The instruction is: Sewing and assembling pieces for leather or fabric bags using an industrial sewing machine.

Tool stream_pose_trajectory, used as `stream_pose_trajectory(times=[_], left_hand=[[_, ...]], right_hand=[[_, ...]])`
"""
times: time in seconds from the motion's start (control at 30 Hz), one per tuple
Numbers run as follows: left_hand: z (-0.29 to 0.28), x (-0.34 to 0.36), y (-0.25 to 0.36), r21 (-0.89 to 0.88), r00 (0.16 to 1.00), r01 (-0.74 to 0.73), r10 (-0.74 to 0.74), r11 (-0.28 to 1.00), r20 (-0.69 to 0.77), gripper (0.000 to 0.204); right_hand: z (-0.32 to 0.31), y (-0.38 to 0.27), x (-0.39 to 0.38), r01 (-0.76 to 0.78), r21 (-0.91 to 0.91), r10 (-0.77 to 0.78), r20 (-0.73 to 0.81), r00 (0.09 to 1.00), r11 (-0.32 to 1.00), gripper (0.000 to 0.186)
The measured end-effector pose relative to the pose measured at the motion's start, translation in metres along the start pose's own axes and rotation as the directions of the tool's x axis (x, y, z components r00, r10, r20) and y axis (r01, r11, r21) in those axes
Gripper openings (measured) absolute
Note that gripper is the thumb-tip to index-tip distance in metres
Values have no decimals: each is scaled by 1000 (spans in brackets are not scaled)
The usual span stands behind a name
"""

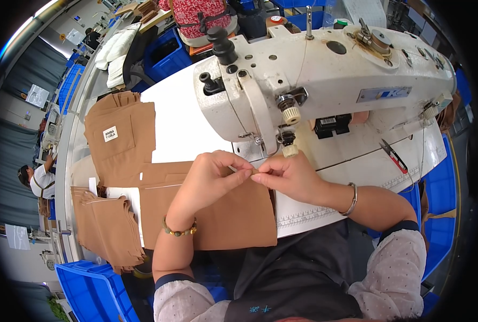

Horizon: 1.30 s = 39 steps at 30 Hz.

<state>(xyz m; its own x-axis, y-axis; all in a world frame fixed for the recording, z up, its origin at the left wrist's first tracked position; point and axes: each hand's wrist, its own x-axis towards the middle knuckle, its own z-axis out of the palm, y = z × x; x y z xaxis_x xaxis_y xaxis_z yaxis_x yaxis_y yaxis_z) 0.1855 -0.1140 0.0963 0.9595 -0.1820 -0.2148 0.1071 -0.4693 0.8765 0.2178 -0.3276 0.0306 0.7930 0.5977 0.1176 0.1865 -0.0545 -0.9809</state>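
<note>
Just in front of the needle area of a white sewing machine point(314, 70), my two hands meet fingertip to fingertip. My left hand point(215, 180) and my right hand point(290, 174) both pinch a small bit of brown fabric point(254, 172) between thumb and fingers. Below them a large brown fabric panel point(228, 220) lies over the table's front edge, partly under my left forearm. Whether the pinched bit belongs to that panel is hidden by my fingers. The presser foot is mostly hidden behind the machine head.
Left of me lie a stack of brown pieces with a white label point(118, 134) and another brown stack point(107, 228). Red-handled thread snips point(394, 155) rest on the right of the table. Blue bins point(97, 290) stand around it. Another person point(40, 180) sits far left.
</note>
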Motion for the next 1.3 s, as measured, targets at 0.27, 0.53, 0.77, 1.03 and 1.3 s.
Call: stream_pose_trajectory(times=[0.27,0.53,0.77,1.03,1.3], left_hand=[[24,-4,-2,787,807,-303,584,537,-87,10],[7,18,-21,794,663,-486,746,365,63,9],[-12,14,-24,-216,966,-52,103,975,235,10],[-9,5,-17,-247,945,-154,216,957,246,17],[2,3,-11,-124,988,-130,139,984,68,10]], right_hand=[[0,5,5,1,-15,-1,-31,1000,1000,15],[-9,-5,7,-174,256,167,49,985,951,15],[-13,-11,6,-178,237,144,154,978,955,17],[-11,-9,3,-173,210,140,162,977,962,17],[-1,-12,-3,-97,181,83,86,993,979,21]])
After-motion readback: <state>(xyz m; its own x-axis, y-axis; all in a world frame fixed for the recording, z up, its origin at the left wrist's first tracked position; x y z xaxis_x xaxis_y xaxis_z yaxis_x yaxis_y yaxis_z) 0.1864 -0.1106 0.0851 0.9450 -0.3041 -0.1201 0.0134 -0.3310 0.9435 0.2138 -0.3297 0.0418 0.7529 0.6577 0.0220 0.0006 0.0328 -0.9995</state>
